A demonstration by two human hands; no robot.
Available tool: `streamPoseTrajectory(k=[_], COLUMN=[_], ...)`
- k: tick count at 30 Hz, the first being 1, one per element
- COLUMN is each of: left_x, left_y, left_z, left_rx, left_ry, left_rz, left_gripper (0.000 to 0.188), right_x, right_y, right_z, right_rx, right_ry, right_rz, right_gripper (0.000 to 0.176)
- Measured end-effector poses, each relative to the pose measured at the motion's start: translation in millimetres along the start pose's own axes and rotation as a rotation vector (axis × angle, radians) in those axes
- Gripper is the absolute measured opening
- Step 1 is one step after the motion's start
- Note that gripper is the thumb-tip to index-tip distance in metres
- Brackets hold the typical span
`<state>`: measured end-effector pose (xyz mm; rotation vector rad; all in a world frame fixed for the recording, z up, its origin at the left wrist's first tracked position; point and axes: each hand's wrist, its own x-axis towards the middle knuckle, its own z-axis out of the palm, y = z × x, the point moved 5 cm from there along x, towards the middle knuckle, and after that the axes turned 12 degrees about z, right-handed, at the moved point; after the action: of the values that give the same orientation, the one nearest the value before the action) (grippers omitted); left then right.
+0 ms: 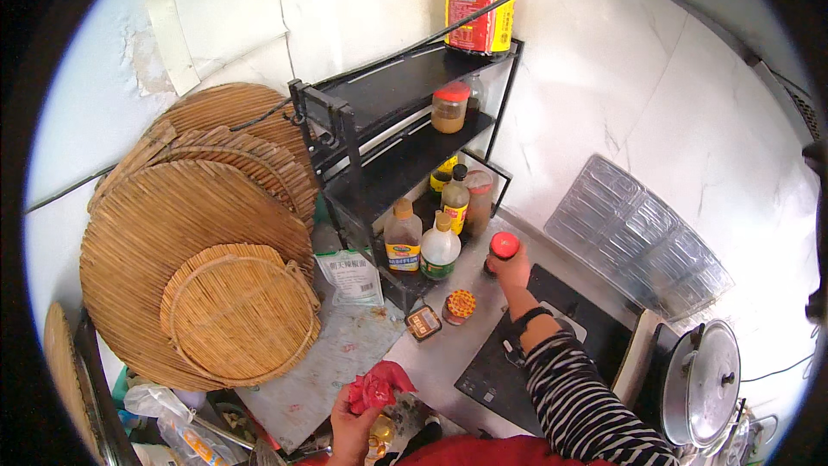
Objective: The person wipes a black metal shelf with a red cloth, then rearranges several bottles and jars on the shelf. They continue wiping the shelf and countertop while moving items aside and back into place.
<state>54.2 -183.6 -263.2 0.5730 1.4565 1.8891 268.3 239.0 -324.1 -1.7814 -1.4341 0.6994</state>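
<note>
My right hand [514,272] grips a dark jar with a red lid [504,245] at the back of the metal counter [420,362]. Crumpled red material [378,387], cloth or thin plastic, is held in my left hand [351,427] near the front edge. Between the two hands stand a jar with a red and yellow patterned lid [460,305] and a small squarish box with a brown top [424,323]. A white bottle with a tan cap [441,247] and an amber bottle [403,239] stand left of the gripped jar.
A black metal rack [388,188] bears jars and bottles, including a large oil jug [480,19]. Round slatted lids [194,226] lean at left beside a white packet [350,278]. A black flat panel [491,369] lies under my right arm; a lidded metal pot [708,382] stands right.
</note>
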Motion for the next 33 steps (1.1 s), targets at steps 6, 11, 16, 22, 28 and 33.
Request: streamPoseTrajectory(k=[6,11,16,22,28,33], left_x=[-2.1,-4.4,-3.0,-5.9,-11.7,-11.9], left_y=[-0.2,2.5,7.2,5.6,-0.7,4.9], left_z=[3.6,23.0,19.5,10.0,-3.7,-7.6], left_rx=[-0.025,-0.098,0.044,-0.029,-0.039,-0.061], left_ry=[0.005,-0.064,-0.062,0.007,0.047,0.086], left_rz=[0.030,-0.006,0.053,0.080,0.074,0.110], left_gripper=[0.036,0.035,0.038,0.042,0.043,0.041], right_x=[-9.0,12.5,16.7,33.0,39.3,46.2], right_y=[-158.0,-308.9,-388.3,-438.4,-458.5,-468.4], right_z=[-102.0,-168.0,-154.6,-132.6,-110.2,-93.2], right_rx=[0.437,0.547,0.456,0.411,0.238,0.153], right_ry=[-0.090,-0.143,-0.139,-0.094,0.001,0.085], right_rz=[-0.378,-0.422,-0.527,-0.622,-0.713,-0.721], right_gripper=[0.068,0.060,0.066,0.075,0.085,0.086])
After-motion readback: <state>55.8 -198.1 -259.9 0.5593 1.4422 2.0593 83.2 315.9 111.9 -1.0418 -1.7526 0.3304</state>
